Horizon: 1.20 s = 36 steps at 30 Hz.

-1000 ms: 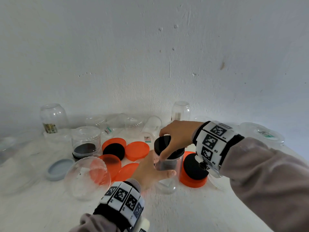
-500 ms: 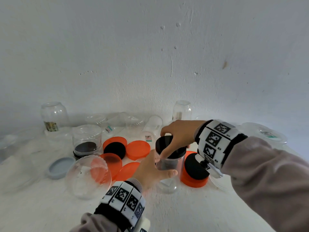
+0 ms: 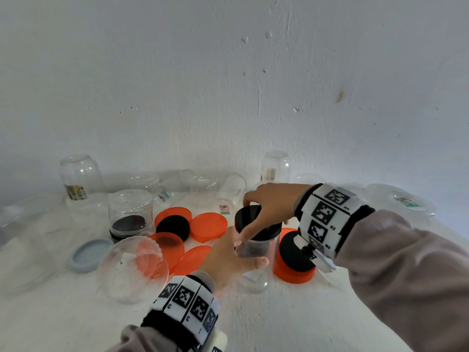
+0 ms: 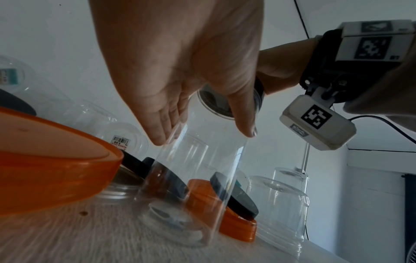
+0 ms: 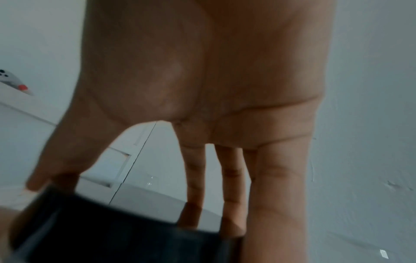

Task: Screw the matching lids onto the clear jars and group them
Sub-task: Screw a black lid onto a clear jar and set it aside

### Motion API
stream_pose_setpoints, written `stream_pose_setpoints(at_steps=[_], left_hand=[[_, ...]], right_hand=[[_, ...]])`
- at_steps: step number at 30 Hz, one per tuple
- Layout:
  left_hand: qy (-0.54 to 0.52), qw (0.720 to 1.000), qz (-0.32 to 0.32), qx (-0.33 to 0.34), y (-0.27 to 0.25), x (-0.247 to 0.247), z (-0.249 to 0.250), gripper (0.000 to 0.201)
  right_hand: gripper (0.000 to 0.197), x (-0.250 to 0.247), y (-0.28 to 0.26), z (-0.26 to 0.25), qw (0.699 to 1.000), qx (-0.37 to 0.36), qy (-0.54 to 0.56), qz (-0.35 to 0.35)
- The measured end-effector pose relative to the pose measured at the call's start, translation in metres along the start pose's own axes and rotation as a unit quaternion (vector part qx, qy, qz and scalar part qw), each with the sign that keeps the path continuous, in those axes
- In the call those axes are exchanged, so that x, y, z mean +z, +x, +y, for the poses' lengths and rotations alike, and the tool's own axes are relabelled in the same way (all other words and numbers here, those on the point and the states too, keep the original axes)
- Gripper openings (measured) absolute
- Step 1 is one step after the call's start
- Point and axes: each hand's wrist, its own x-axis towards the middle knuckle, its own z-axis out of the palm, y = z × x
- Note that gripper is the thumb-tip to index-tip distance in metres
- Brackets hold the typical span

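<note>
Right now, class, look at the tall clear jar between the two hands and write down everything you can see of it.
The tall clear plastic jar is a straight-walled, see-through cylinder standing upright on the white table. It looks empty. A round black lid sits on its mouth. The left hand wraps its wall, thumb in front, fingers behind. The right hand grips the lid's rim from above. An orange lid with a black lid on it lies beside it on the right.

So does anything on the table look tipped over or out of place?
Yes. A clear jar lies on its side by the wall, and another lies tipped at the front left. Nothing looks spilled or broken.
</note>
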Motion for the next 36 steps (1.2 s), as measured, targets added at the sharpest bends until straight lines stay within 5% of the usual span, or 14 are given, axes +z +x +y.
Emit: stream_pose_setpoints(at_steps=[8,17,23,31,36], left_hand=[[-0.026,1.000,-0.004,-0.004,0.001,0.001,0.001,0.073],[-0.007,1.000,-0.007,0.007,-0.001,0.000,0.001,0.076],[-0.015,1.000,-0.009,0.004,-0.001,-0.001,0.001,0.064],[-0.011,1.000,-0.002,0.019,-0.004,0.000,0.002,0.068],[-0.016,1.000,-0.002,0.019,-0.003,0.000,0.002,0.064]], right_hand=[[0.078,-0.009,-0.004,0.004,0.998,-0.040,0.029,-0.047],[0.079,0.001,0.001,-0.002,1.000,-0.001,-0.011,0.019],[0.082,-0.004,-0.002,0.004,0.998,-0.045,0.020,-0.046],[0.084,0.006,0.004,0.000,1.000,-0.002,-0.018,0.020],[0.084,-0.001,0.001,0.006,0.998,-0.032,0.039,-0.041]])
